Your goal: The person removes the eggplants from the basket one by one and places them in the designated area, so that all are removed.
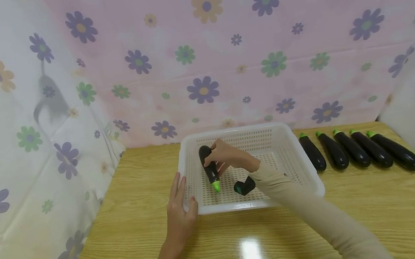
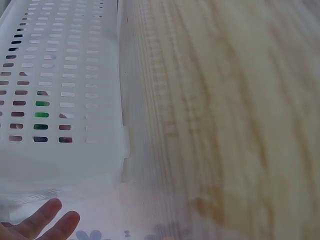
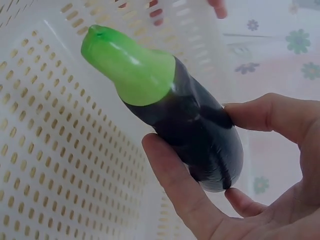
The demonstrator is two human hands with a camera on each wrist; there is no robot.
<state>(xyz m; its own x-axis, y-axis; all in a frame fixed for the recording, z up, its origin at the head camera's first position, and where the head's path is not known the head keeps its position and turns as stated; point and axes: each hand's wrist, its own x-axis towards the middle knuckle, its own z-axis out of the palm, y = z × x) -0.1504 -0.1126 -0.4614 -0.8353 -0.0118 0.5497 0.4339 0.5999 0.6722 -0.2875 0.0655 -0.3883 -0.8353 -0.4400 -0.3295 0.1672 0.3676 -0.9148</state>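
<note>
My right hand [image 1: 229,154] reaches into the white slotted basket [image 1: 254,204] and grips a dark eggplant [image 1: 211,172] between thumb and fingers, near the basket's left wall. The eggplant's bright green stem end points toward me in the head view. In the right wrist view the eggplant [image 3: 200,127] shows its glossy skin, with fingers around its thicker end. My left hand [image 1: 180,216] rests against the basket's left front corner with its fingers straight. Only two fingertips [image 2: 50,220] of the left hand show clearly in the left wrist view, beside the basket wall.
Several more eggplants [image 1: 352,149] lie in a row on the wooden table [image 1: 139,171], right of the basket. A floral cloth [image 1: 171,78] hangs behind and at both sides. Black wrist devices [image 1: 244,186] sit at both wrists.
</note>
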